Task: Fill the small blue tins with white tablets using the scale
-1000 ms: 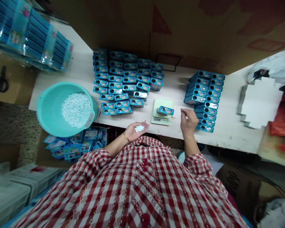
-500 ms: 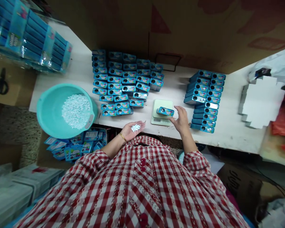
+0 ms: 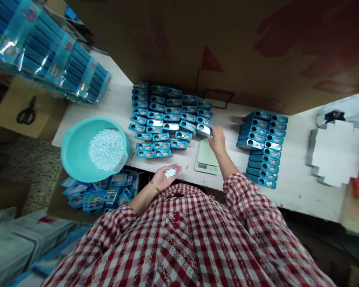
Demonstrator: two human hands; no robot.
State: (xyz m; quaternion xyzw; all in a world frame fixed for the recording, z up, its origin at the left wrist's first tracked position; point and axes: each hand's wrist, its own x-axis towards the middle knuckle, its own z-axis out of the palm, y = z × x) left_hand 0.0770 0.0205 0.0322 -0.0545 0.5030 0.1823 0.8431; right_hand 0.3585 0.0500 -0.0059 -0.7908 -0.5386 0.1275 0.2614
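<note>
My left hand [image 3: 164, 176] rests palm up near the table's front edge, cupping a small heap of white pellets [image 3: 170, 173]. My right hand [image 3: 217, 140] has its fingers closed at the right end of a small blue tin [image 3: 204, 129], which stands at the near right corner of a block of similar tins [image 3: 171, 117]. Just below that hand lies a pale green digital scale [image 3: 207, 156] with a bare platform, partly covered by my forearm. My fingertips on the tin's far side are hidden.
A turquoise tub [image 3: 68, 149] of white pellets stands left. More blue tins [image 3: 261, 145] fill a group at right, beside white folded cartons [image 3: 336, 153]. A large cardboard box [image 3: 167, 44] walls the back. Scissors [image 3: 26, 115] and wrapped blue packs [image 3: 62, 63] lie far left.
The blue tin has left the scale and moved up and left to the block of tins with my right hand. My left hand still holds the pellets. The camera view has shifted.
</note>
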